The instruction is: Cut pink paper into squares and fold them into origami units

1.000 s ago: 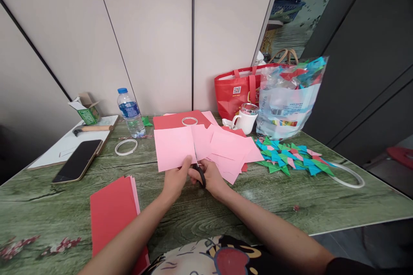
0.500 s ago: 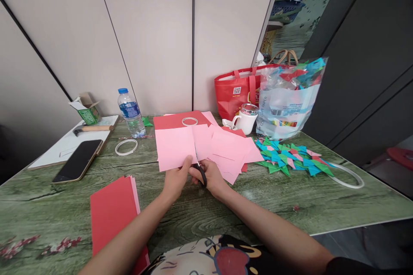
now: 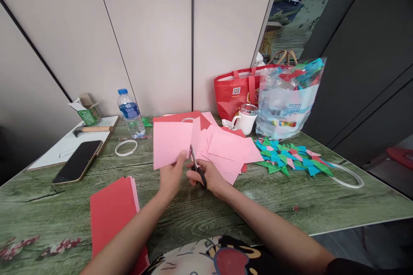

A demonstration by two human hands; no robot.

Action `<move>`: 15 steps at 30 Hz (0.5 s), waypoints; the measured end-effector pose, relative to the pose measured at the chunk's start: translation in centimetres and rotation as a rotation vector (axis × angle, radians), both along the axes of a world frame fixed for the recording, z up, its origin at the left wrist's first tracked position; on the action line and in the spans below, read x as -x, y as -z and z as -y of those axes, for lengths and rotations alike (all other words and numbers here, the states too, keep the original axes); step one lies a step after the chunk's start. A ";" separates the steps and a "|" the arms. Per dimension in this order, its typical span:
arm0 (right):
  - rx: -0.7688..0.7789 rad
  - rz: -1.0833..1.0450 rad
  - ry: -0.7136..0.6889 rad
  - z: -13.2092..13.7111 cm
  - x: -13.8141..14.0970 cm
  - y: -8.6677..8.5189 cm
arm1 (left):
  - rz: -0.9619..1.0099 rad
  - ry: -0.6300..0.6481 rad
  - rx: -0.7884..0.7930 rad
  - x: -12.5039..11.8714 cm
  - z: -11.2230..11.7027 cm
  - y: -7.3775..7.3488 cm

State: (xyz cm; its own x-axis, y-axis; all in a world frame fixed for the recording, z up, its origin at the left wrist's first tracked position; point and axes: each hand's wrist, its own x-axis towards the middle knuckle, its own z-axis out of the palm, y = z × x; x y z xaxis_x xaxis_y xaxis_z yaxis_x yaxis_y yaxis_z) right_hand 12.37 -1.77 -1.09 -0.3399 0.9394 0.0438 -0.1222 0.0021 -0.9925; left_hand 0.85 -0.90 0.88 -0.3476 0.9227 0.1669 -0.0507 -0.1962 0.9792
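Observation:
A pink sheet of paper (image 3: 171,142) is raised above the table, with my left hand (image 3: 171,176) closed on its lower edge, thumb on top. My right hand (image 3: 208,177) has its fingers through the black handles of a pair of scissors (image 3: 200,172). The blades point up and away and meet the sheet near its right side, where a narrow strip (image 3: 195,133) stands at an angle to the rest. Just right of the blades, several cut pink pieces (image 3: 229,148) lie in a loose pile. Red paper (image 3: 167,119) with a white ring on it lies behind the sheet.
A red and pink paper stack (image 3: 112,219) lies near my left forearm. Left are a phone (image 3: 77,162), hammer (image 3: 95,129), tape roll (image 3: 126,148) and water bottle (image 3: 131,114). Right are a white mug (image 3: 247,120), plastic bag (image 3: 287,107), red bag (image 3: 230,96) and folded paper pieces (image 3: 287,157).
The pink sheet and my left hand have shifted slightly left. The strip on the sheet's right side has tilted up, and the scissor blades show more clearly.

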 end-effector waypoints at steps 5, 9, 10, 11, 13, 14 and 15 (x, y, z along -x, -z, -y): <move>-0.336 0.084 0.284 0.5 -0.1 -0.5 | 0.103 -0.150 -0.167 2.0 -1.4 -1.8; -0.587 0.078 0.687 0.2 -0.9 -1.2 | 0.048 0.018 -0.117 3.3 -1.5 -2.5; -0.588 0.064 0.731 -0.1 -1.2 -1.3 | 0.004 0.102 -0.072 3.4 -1.3 -2.7; -0.561 0.040 0.743 -0.4 -1.5 -1.3 | -0.044 0.194 -0.015 3.5 -1.2 -2.8; -0.445 -0.009 0.663 -1.0 -2.0 -1.3 | -0.135 0.375 0.121 3.5 -0.8 -3.2; -0.372 -0.025 0.612 -1.3 -2.1 -1.2 | -0.162 0.449 0.185 3.4 -0.6 -3.5; -0.295 -0.044 0.560 -1.5 -2.2 -1.0 | -0.173 0.509 0.240 3.4 -0.4 -3.7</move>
